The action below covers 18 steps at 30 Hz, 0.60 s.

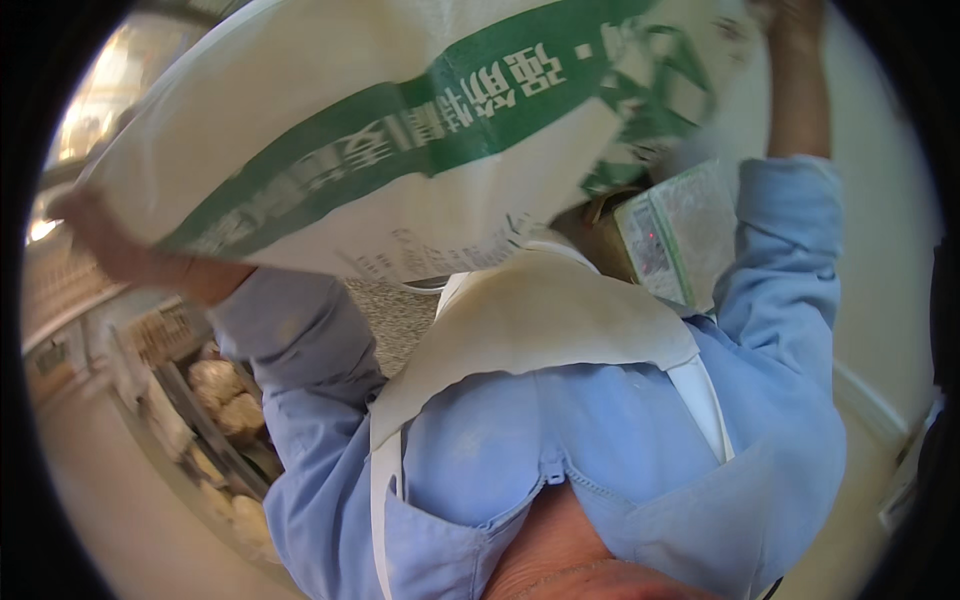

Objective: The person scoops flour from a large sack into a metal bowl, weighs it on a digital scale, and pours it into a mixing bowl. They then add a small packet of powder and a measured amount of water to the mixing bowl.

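Sack first, large and white with a green band [400, 140]: it is up in the air in front of me, stretched slantwise between my two hands and covering most of the view ahead. My left hand [120, 250] is closed around its lower left edge, smeared by blur. My right hand [795, 20] is at its upper right corner, mostly cut off, so I can't make out how firmly those fingers grip. The arms are spread wide, and I judge that a weak hold on either side could let the sack swing or drop toward the other. I can't see how full it is; any loose contents would probably slide toward the lower, left end and drag on that hand.

Just beyond its lower edge is my pale apron [550, 310], whose upper part bulges outward and might catch on the sack if it comes down close to me. Past the apron, near my right sleeve [785, 240], a green-and-white package [690, 230] could get knocked, since the sack hides part of that space. Farther off, on the left, wrapped bundles [225, 390] lie below my other sleeve [300, 330], where a wide swing might brush them.
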{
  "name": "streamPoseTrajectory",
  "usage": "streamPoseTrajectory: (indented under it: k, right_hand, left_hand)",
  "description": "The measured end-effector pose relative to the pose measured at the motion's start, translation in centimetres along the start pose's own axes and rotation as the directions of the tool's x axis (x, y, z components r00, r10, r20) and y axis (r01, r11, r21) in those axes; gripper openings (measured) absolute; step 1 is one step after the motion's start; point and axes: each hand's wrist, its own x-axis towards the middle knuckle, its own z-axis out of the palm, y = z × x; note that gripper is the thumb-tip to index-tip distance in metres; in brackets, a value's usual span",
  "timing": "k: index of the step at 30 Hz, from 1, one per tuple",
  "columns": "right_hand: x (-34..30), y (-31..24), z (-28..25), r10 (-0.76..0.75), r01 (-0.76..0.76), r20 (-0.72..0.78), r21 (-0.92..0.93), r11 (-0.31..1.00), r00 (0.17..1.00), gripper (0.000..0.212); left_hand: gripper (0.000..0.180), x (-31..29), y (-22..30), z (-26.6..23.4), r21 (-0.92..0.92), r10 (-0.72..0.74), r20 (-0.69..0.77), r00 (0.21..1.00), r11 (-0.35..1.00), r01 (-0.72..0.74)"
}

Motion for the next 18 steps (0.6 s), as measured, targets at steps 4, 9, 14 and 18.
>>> streamPoseTrajectory:
  k: [4, 9, 14, 18]
  right_hand:
    - [-7.2, 6.4, 3.8, 0.334, -0.334, -0.001, -0.027, 0.942, 0.943, 0.022]
    - [-19.6, 11.3, 6.5, 0.73, -0.518, 0.346, -0.531, 0.671, 0.59, 0.06]
    - [-27.6, 17.2, 6.9, 0.817, -0.461, 0.201, -0.742, 0.487, 0.54, 0.056]
    - [-27.6, 20.2, 5.5, 0.812, -0.321, 0.37, -0.782, 0.534, 0.451, 0.046]
  left_hand:
    - [0.021, 1.3, 2.9, 2.5, 0.018, 0.17, 0.107, 0.98, 0.985, -0.173]
    - [0.016, 1.3, 2.1, 6.8, 0.057, 0.233, 0.3, 0.925, 0.964, -0.261]
    - [0.015, -4.1, 0.1, 10.3, 0.261, -0.016, 0.692, 0.722, 0.938, -0.229]
    - [0.03, -6.3, -2.2, 12.8, 0.304, -0.072, 0.81, 0.581, 0.9, -0.312]
